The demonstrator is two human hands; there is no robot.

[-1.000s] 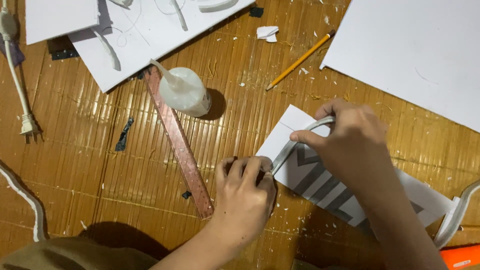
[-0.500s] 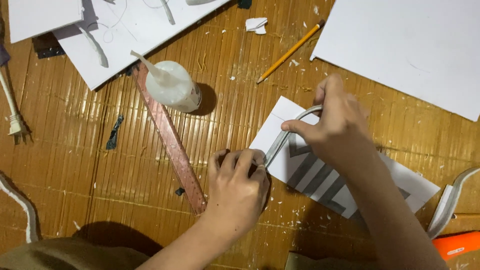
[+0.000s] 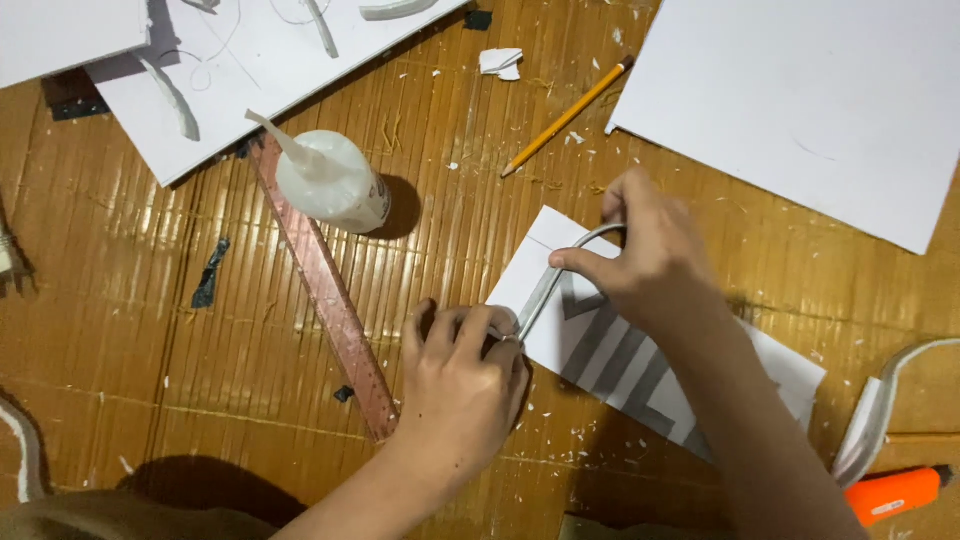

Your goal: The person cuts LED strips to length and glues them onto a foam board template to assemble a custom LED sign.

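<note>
Two hands gripped one thin curved strip (image 3: 560,268) over the printed white sheet (image 3: 560,330), near the bamboo mat's (image 3: 250,400) lower edge. The left hand (image 3: 462,385) pinched its lower end; the right hand (image 3: 655,265) pinched the bend. It looked light and bendy, best held at both ends. Toward the upper left corner, a glue bottle (image 3: 335,185) lay tipped, partly filled with clear glue.

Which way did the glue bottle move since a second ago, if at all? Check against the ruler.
No. The glue bottle still sits at the ruler's upper end, beside it as before; only the camera shifted.
</note>
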